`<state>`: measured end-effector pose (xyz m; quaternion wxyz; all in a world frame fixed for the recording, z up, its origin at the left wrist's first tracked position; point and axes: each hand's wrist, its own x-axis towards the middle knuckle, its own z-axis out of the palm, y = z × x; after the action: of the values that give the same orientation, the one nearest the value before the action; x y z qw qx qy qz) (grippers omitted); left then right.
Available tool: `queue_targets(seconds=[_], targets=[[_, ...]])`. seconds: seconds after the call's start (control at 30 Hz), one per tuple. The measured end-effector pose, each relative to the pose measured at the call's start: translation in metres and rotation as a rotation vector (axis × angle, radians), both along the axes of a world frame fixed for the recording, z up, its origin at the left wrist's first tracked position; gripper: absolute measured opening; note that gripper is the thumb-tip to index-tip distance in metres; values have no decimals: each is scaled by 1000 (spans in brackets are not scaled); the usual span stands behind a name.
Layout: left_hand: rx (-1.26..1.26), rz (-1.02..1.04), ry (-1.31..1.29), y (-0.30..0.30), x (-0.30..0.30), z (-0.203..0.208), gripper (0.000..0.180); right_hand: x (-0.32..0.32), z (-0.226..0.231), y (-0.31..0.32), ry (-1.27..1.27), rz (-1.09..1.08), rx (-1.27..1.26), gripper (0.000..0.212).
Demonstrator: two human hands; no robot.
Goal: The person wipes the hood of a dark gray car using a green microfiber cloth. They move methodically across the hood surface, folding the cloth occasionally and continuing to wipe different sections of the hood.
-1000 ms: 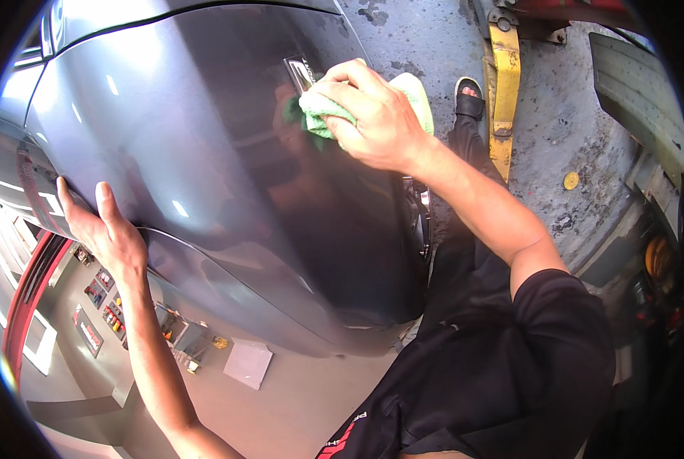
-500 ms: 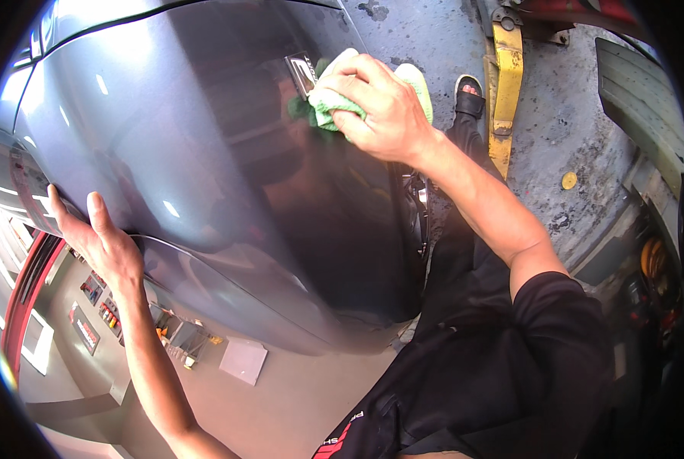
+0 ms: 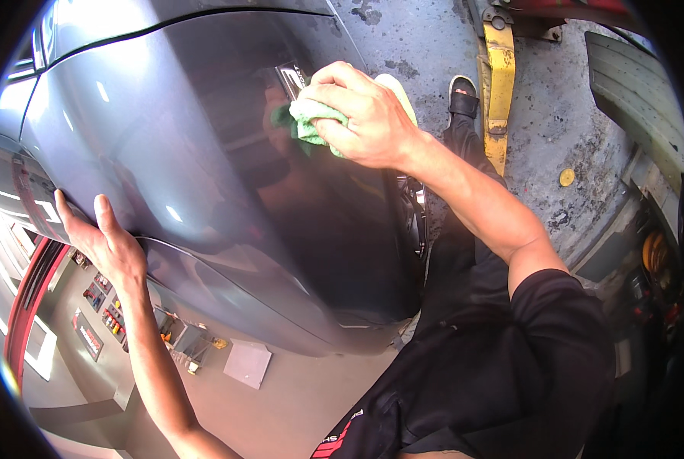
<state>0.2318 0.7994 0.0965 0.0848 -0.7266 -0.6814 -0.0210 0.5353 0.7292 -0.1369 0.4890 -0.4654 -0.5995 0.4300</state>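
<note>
A dark grey car body panel, glossy with bright reflections, fills the upper left and middle. My right hand is closed around a bunched green cloth, pressing it to the panel just below a small dark badge. The cloth's reflection shows in the paint beside it, and part of the badge is covered by my fingers. Further left, my left hand is spread, thumb and fingers apart, against the car's side edge. It holds nothing.
A yellow metal lift arm stands on the stained grey floor, right of my sandalled foot. A round yellow disc lies there. Beyond it is a long grey panel. Shelves and a red post are at lower left.
My right hand and the cloth have slid slightly toward me and to the left across the panel. The left hand stays at the car's edge. The whole view has shifted a little.
</note>
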Motion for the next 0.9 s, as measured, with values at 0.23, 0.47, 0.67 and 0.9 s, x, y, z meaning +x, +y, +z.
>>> queue_targets(seconds=[0.23, 0.47, 0.67, 0.9], targets=[[-3, 11, 20, 1, 1, 2, 75, 20, -19, -6, -133, -87, -89, 26], [-45, 51, -104, -1, 8, 0, 73, 12, -18, -20, 56, -190, 27, 41], [-61, 83, -132, 0, 10, -2, 74, -9, -26, -16, 64, -142, 116, 47], [-66, 90, -190, -3, 9, -9, 81, 3, -44, -11, 170, -73, -36, 35]])
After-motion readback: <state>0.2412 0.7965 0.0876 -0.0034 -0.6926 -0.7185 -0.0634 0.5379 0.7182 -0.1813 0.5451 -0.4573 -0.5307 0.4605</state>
